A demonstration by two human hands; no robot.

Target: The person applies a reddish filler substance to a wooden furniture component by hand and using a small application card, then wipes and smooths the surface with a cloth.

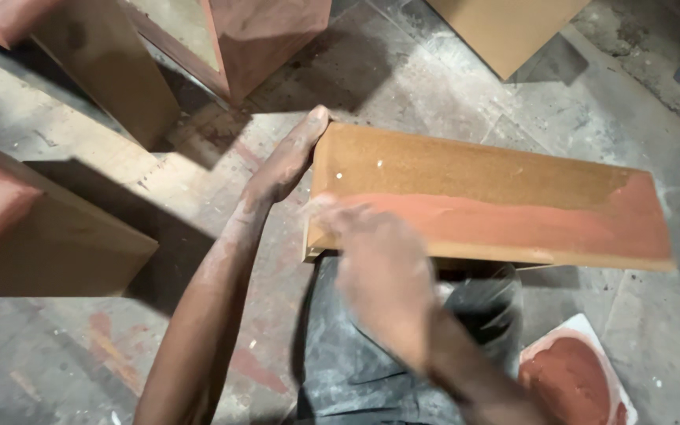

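Board (482, 197) lay flat across the lap at frame centre, long side running toward the right edge, half coated in red-brown stain along its near strip. Left hand (286, 161) pressed open against the board's left end, palm to the edge, apparently bracing against sliding. Right hand (375, 256) blurred over the near left corner, fingers curled, grip not clear; likely rubbing stain in, cannot tell whether any cloth was held. Tray of red paste (572, 378) sat at lower right, just beside the knee, within reach. Stained boxes (57, 236) crowded the left and top of frame; bare dusty floor (450, 86) open beyond the far edge.
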